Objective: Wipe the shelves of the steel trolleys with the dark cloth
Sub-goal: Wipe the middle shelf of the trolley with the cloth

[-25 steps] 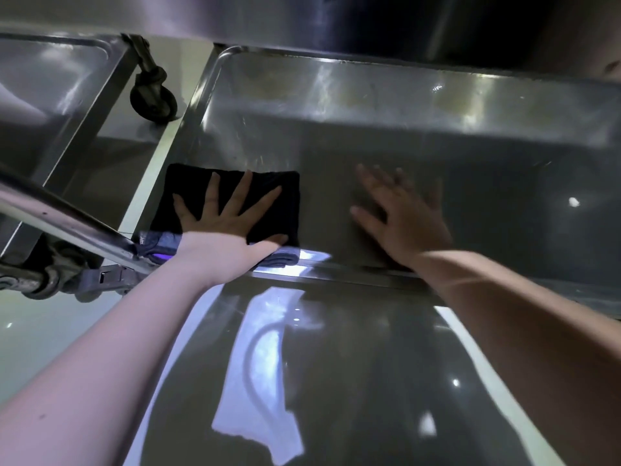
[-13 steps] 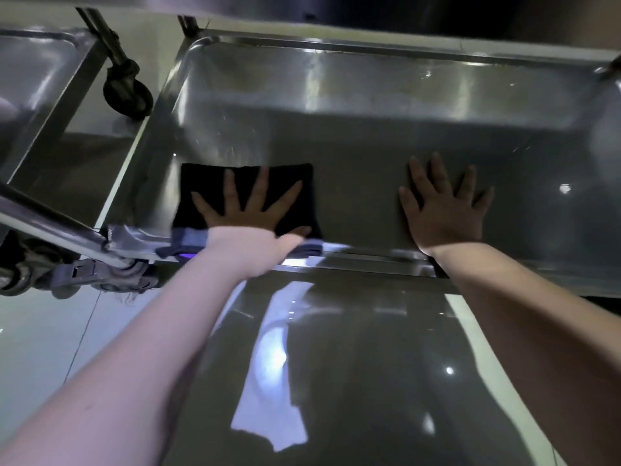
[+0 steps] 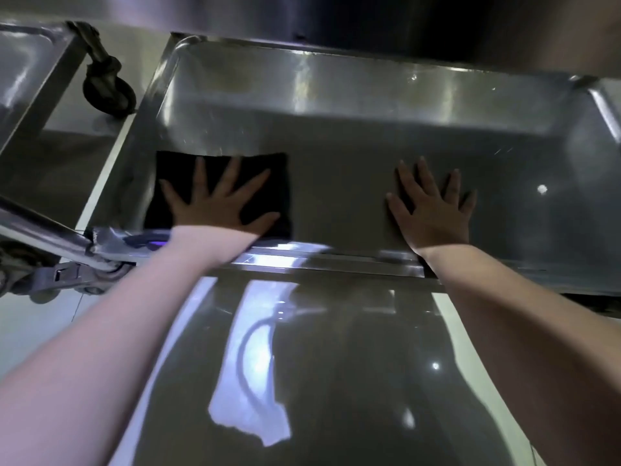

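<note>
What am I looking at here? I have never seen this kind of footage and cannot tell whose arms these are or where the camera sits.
The camera is worn on a person's head and looks down at their own two bare arms; no machine is involved. They reach into the low shelf of a steel trolley. The left hand lies flat, fingers spread, on a dark cloth near the shelf's left front corner. The right hand rests flat on bare steel, holding nothing. At upper left is a caster wheel of a second trolley. The shiny area below is the floor.
</note>
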Demonstrator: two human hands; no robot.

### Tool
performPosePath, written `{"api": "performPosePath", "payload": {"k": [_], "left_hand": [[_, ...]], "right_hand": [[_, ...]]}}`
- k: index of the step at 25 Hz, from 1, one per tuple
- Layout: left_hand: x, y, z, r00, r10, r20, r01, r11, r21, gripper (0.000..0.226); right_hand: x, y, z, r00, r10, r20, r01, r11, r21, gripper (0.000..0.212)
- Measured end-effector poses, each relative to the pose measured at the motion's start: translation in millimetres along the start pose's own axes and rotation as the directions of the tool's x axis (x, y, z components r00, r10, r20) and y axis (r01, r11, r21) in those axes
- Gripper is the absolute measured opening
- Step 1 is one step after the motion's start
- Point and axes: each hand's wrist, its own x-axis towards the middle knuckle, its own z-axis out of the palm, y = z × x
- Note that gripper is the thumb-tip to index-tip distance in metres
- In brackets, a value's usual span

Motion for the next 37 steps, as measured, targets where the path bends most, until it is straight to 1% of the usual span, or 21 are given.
{"api": "performPosePath", "payload": {"k": [2,3,4,6,7,8,10,12,16,19,21,23,25,26,28,30,31,33,34,37], "left_hand": [[2,-40,-4,0.995,-0.088,0.038,0.089,0.996,-0.025,0.07],[2,-49,-4,0.993,-0.107,0.041,0.109,0.994,-0.027,0.07],[2,-51,-2,0.993,-0.11,0.034,0.111,0.994,-0.023,0.07],[2,-46,1,0.995,-0.1,0.014,0.101,0.995,-0.026,0.07],[2,-45,1,0.995,-0.095,0.004,0.095,0.995,-0.033,0.07],[2,-45,0,0.996,-0.091,0.002,0.091,0.995,-0.039,0.07],[2,-46,-3,0.996,-0.09,0.017,0.091,0.995,-0.043,0.07],[0,-45,-3,0.995,-0.097,0.023,0.098,0.995,-0.035,0.068],[5,-46,2,0.998,-0.055,0.004,0.056,0.998,-0.035,0.069],[38,-52,-4,1.0,-0.006,-0.005,0.006,1.0,-0.026,0.071],[70,-50,-11,1.0,-0.025,-0.005,0.025,0.999,-0.038,0.072],[101,-34,-17,0.997,-0.078,0.014,0.079,0.994,-0.081,0.072],[122,4,-22,0.996,-0.081,0.044,0.084,0.993,-0.081,0.073],[128,29,-25,0.997,-0.045,0.064,0.049,0.996,-0.07,0.073],[129,80,-26,0.992,0.081,0.095,-0.076,0.996,-0.054,0.074],[124,108,-25,0.974,0.191,0.121,-0.189,0.982,-0.03,0.074],[123,106,-25,0.966,0.223,0.129,-0.221,0.975,-0.027,0.074],[127,75,-27,0.967,0.235,0.094,-0.235,0.972,-0.014,0.07],[129,49,-28,0.977,0.203,0.064,-0.203,0.979,-0.008,0.069],[125,-31,-26,1.0,0.002,0.031,-0.001,0.999,-0.034,0.068]], "right_hand": [[-2,-4,-1,1.0,-0.004,-0.011,0.004,1.0,0.006,0.061],[-3,-6,-1,0.999,-0.046,-0.026,0.046,0.999,0.008,0.061],[-4,-8,-3,0.992,-0.119,-0.036,0.119,0.993,0.007,0.062],[-6,-9,-7,0.961,-0.276,-0.004,0.276,0.961,-0.013,0.066],[-6,-11,-9,0.951,-0.309,0.028,0.31,0.95,-0.029,0.067],[-5,-15,-11,0.952,-0.3,0.055,0.302,0.952,-0.036,0.066],[-4,-27,-9,0.972,-0.223,0.077,0.225,0.974,-0.028,0.062],[-8,-39,-1,0.984,-0.173,0.051,0.176,0.982,-0.062,0.06],[-10,-39,4,0.986,-0.167,-0.001,0.166,0.982,-0.094,0.061],[-10,-40,6,0.986,-0.167,-0.011,0.165,0.981,-0.107,0.062],[-12,-42,7,0.986,-0.166,-0.016,0.163,0.981,-0.11,0.063],[-11,-44,6,0.988,-0.155,-0.012,0.153,0.982,-0.108,0.064],[-11,-45,4,0.989,-0.145,-0.001,0.144,0.983,-0.113,0.063],[-12,-45,4,0.989,-0.146,0.004,0.146,0.983,-0.113,0.063],[-12,-45,5,0.988,-0.153,0.004,0.153,0.982,-0.114,0.065],[-10,-43,6,0.988,-0.154,0.006,0.154,0.982,-0.11,0.067],[-9,-42,6,0.988,-0.152,0.008,0.152,0.983,-0.103,0.067],[-9,-41,5,0.988,-0.157,0.004,0.157,0.983,-0.092,0.065],[-10,-41,4,0.988,-0.155,0.002,0.154,0.984,-0.088,0.064],[-12,-45,4,0.989,-0.145,0.001,0.145,0.985,-0.094,0.064]]}}
